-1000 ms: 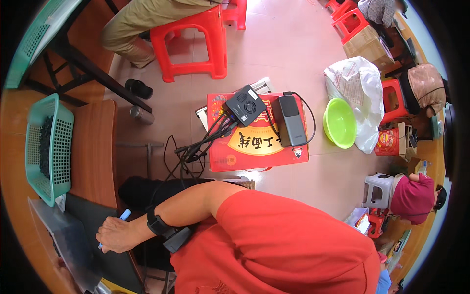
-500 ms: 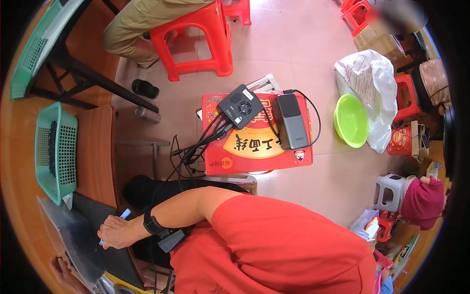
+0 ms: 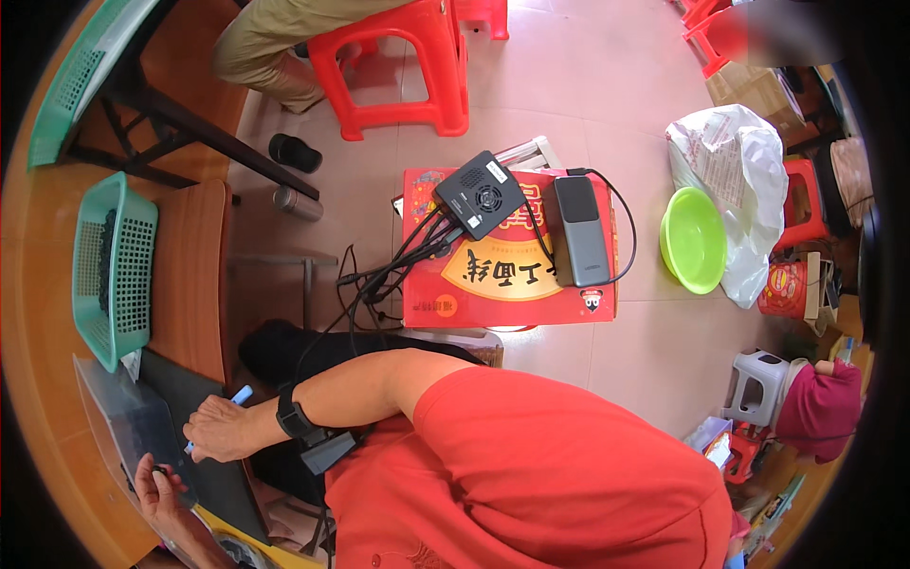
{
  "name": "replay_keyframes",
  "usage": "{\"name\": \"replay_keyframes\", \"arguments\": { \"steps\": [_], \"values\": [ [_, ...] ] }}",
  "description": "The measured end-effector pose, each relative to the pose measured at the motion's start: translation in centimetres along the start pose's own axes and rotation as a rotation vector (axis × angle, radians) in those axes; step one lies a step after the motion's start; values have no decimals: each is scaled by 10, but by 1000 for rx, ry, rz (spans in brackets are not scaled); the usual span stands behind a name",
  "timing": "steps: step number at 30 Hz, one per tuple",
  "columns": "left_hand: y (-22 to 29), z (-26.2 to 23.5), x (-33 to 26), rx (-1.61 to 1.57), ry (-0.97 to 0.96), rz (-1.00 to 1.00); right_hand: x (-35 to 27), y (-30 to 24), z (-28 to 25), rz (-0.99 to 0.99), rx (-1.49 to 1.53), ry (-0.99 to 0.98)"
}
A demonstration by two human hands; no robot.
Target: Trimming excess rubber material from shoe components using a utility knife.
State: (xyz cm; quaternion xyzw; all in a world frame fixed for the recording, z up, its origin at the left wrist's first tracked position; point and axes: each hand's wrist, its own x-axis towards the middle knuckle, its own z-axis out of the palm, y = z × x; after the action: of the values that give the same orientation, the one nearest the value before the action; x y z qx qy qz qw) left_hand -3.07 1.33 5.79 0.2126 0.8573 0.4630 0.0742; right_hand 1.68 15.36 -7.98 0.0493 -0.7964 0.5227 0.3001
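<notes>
My right hand [image 3: 220, 429], with a black band around the wrist, is closed around a light-blue pen-like tool [image 3: 243, 394]. The tool's tip pokes out below the fingers, above a dark mat [image 3: 175, 387]. Nearer the lower left, my left hand [image 3: 159, 495] pinches a small black piece [image 3: 160, 469] between thumb and fingers; its exact kind is too small to tell. A clear plastic sheet or tray wall [image 3: 112, 410] stands beside both hands. Beyond it sits a green basket [image 3: 140, 313] with a heap of small black pieces [image 3: 107, 256].
A red box [image 3: 445, 305] carries a black device [image 3: 479, 194], a grey power bank [image 3: 580, 232] and tangled cables. Nearby are a red stool [image 3: 455, 85], a lime-green basin [image 3: 692, 242] and a white bag [image 3: 744, 171]. A seated person's leg [image 3: 251, 52] shows at the top left.
My left hand has come up from beside the clear plastic toward my right hand, a small black piece now visible in its fingers. My right hand still holds the blue tool; the whole view shifted slightly.
</notes>
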Motion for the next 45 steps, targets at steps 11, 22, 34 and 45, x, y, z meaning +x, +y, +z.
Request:
{"name": "replay_keyframes", "arguments": {
  "steps": [11, 22, 34, 45],
  "values": [
    [-36, 2, -32, -297, 10, -202, 2, -5, -1, 61, 72, -24],
    [-45, 25, -34, -472, -122, -254, 3, -3, -6, 125, 119, 28],
    [-28, 58, -44, -914, -42, -162, -5, -9, -36, 146, 229, 99],
    [-22, 56, -55, -1017, 60, -121, 7, -39, -58, -175, 64, -85]
  ]
}}
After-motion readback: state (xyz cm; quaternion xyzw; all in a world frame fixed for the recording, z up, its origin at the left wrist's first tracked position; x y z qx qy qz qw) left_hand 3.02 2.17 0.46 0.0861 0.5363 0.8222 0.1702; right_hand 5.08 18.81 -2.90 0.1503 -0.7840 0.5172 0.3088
